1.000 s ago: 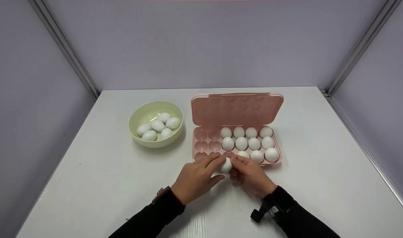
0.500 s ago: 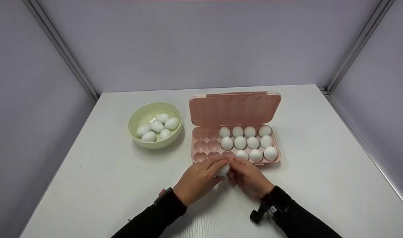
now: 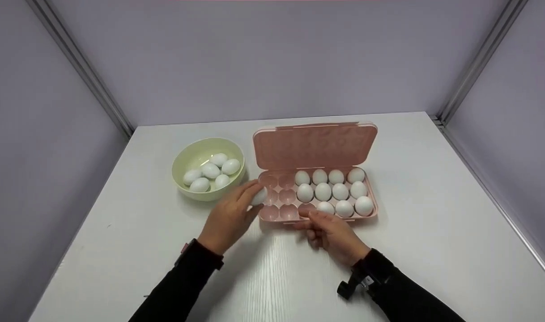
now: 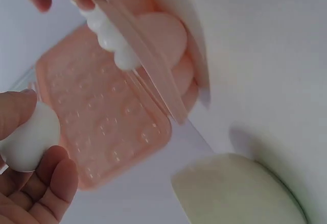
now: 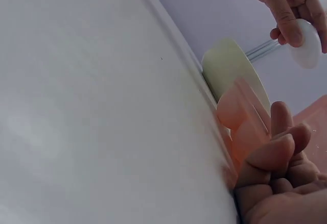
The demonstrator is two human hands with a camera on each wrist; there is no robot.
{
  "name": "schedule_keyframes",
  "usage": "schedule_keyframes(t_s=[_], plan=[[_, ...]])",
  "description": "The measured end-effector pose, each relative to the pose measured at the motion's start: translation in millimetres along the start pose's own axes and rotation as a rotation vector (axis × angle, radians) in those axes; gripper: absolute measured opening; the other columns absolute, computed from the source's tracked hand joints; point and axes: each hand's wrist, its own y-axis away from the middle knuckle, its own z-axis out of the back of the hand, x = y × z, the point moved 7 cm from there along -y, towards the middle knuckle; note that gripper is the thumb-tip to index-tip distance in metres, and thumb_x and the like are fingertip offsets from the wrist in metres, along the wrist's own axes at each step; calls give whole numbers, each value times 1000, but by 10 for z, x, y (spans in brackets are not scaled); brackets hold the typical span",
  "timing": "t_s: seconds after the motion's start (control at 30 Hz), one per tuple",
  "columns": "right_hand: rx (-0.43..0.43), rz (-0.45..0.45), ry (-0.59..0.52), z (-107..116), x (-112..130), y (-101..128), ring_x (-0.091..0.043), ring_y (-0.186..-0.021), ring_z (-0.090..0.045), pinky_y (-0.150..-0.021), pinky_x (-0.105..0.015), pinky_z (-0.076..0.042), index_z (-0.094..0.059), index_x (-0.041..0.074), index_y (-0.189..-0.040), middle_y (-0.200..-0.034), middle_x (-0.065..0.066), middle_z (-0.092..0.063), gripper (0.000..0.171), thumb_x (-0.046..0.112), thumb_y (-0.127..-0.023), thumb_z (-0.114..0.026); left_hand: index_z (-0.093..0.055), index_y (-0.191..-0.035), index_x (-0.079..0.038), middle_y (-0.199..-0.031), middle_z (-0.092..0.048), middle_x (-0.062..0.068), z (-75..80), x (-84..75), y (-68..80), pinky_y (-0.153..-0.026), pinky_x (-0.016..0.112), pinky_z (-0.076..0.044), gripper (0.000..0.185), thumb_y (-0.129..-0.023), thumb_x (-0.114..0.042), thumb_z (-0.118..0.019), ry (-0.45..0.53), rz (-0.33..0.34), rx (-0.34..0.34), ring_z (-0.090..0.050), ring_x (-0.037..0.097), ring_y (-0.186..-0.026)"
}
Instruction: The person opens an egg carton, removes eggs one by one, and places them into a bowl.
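Left hand (image 3: 227,214) grips egg (image 3: 259,196) between bowl (image 3: 183,156) and egg box (image 3: 373,210). Right hand (image 3: 333,232) at near edge, fingers curled, maybe touching. Eleven eggs boxed, seven cups empty.

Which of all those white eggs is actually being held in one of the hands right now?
The egg beside the pink carton's left edge, held in the left hand's fingertips. All others sit in carton cups or in the green bowl.
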Motion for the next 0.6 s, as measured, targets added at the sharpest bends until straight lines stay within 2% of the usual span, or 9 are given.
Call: schedule_keyframes(t_s=[0.07, 0.17, 0.33, 0.47, 0.6], plan=[[-5, -3, 5, 4, 2, -6, -9, -78, -55, -67, -25, -45, -49, 2, -154, -111, 1, -80, 60, 44, -111, -56, -68, -133, -4, -130, -73, 16, 62, 234, 11, -103, 42, -60, 50, -88, -8, -87, -10, 77, -8, -72, 33, -120], [-6, -7, -1, 5, -3, -11, -10, -78, -55, -67, -25, -46, -49, 2, -154, -110, 0, -80, 59, 42, -111, -56, -66, -134, -4, -132, -71, 17, 132, 609, 70, -104, 47, -59, 48, -90, -8, -85, -18, 230, -9, -71, 35, -122], [10, 0, 4, -8, 0, -13, -9, -77, -55, -67, -24, -46, -49, 0, -154, -110, -1, -80, 61, 42, -110, -58, -66, -135, -4, -133, -62, 22, 194, 1121, 231, -96, 53, -60, 48, -92, -10, -84, -4, 507, 27, -71, 40, -114], [13, -1, -1, -5, 2, -6, -9, -77, -55, -67, -24, -46, -51, 1, -152, -109, 0, -80, 58, 41, -111, -57, -67, -137, -1, -133, -58, 25, 171, 1337, 287, -96, 54, -57, 48, -93, -13, -83, 52, 647, 109, -69, 43, -110], [6, 4, -14, 0, 2, 2, -9, -77, -55, -67, -24, -47, -51, 1, -150, -109, 0, -80, 55, 41, -111, -56, -68, -136, 1, -128, -65, 26, 111, 1442, 219, -98, 54, -54, 49, -93, -17, -83, 88, 693, 206, -67, 41, -108]])
